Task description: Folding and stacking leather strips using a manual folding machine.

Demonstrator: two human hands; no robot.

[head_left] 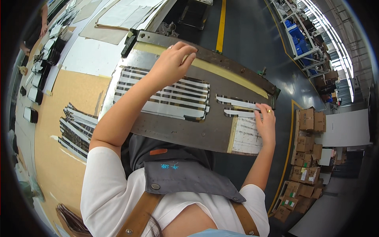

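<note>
A metal plate [177, 130] lies tilted in front of me, with a bar [233, 71] along its far edge. My left hand [173, 63] is over the plate's far part near the bar, fingers curled; anything inside them is hidden. On the plate below that forearm lies a row of several white strips with dark edges [169, 104]. At the right, my right hand [266, 122] has thumb and forefinger at the right ends of two separate strips, an upper strip [235, 102] and a lower strip [239, 113]. Beneath these is a printed sheet [244, 136] taped to the plate.
On the brown board [83, 83] at left lies a loose pile of similar strips [75, 128]. Small dark-and-white pieces [33, 94] line the table farther left, near another person's arm [44, 19]. Cardboard boxes [308, 118] and a shelf with blue bins [300, 43] stand right.
</note>
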